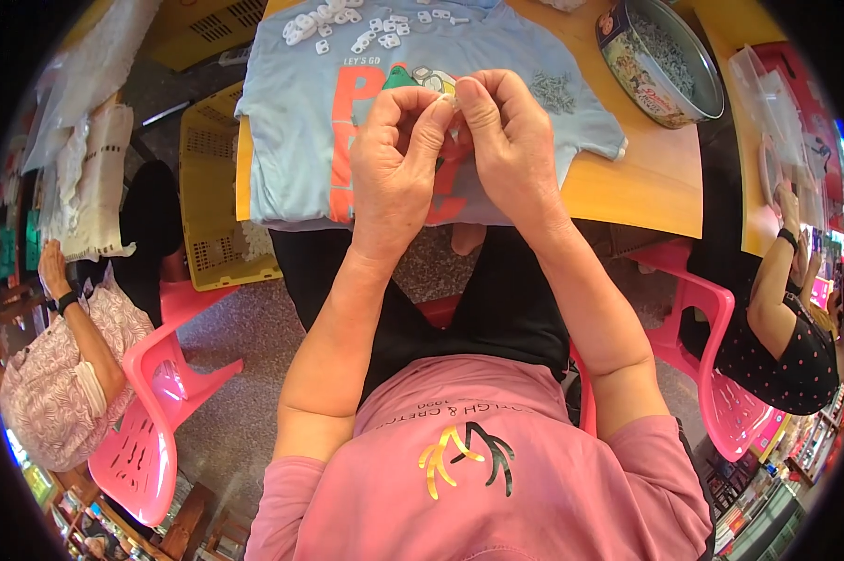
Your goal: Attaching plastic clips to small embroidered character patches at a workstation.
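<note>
The hands meet above the near edge of the surface; the left hand (396, 164) curls its fingers inward with thumb and forefinger pinched narrow, and the right hand (506, 140) mirrors it, its thumb pressed toward the left forefinger; between the fingertips sits a small white part (454, 103), mostly hidden, so its exact shape cannot be told. It looks like a tiny plastic piece, and I judge it very light, stiff and a little slippery; it is small enough to be lost if the pinch loosens, so it is best taken at its edges with the fingertip pads, not squeezed hard.

Going left to right over the surroundings: at far left a seated person in a patterned top (57, 374) sits on a pink plastic chair (155, 411); a yellow crate (218, 201) stands on the floor beside the surface; a light blue T-shirt (300, 112) with an orange print lies spread over the wooden surface (646, 187), soft and limp, serving as a pad under the hands; a scatter of white plastic pieces (347, 23) lies at its far end, and a small heap of grey metal bits (553, 91) lies on it just right of the hands, apart from them; a round tin (660, 61) holding more grey bits stands tilted at the far right of the surface; a second person in a dotted dark top (796, 346) sits at far right.
</note>
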Demonstrator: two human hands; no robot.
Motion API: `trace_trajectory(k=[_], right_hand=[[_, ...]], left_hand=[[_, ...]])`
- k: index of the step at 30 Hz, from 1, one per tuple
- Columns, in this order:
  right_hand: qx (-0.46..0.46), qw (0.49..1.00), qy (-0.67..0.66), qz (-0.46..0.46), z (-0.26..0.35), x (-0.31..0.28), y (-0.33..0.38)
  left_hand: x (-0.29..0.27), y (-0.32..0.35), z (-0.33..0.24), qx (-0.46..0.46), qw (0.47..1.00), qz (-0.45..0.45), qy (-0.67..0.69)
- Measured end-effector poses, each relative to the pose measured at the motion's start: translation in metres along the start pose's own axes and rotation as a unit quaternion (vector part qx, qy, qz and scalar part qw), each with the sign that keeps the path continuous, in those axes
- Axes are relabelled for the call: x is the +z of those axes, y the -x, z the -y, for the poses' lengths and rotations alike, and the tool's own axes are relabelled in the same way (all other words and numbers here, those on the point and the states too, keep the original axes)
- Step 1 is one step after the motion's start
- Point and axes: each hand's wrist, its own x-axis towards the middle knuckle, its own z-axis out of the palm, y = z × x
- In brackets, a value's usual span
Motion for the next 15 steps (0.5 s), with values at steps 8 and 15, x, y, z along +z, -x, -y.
trace_trajectory(k=[8,15], right_hand=[[0.032,0.997,-0.064,0.009,0.0016,0.0028,-0.0001],[0.032,0.994,-0.093,0.051,0.0017,-0.0008,-0.002]], left_hand=[[0.0004,0.0,0.0012,0.02,0.999,0.006,-0.028],[-0.0009,0.0025,0.0037,0.028,1.0,0.005,-0.008]])
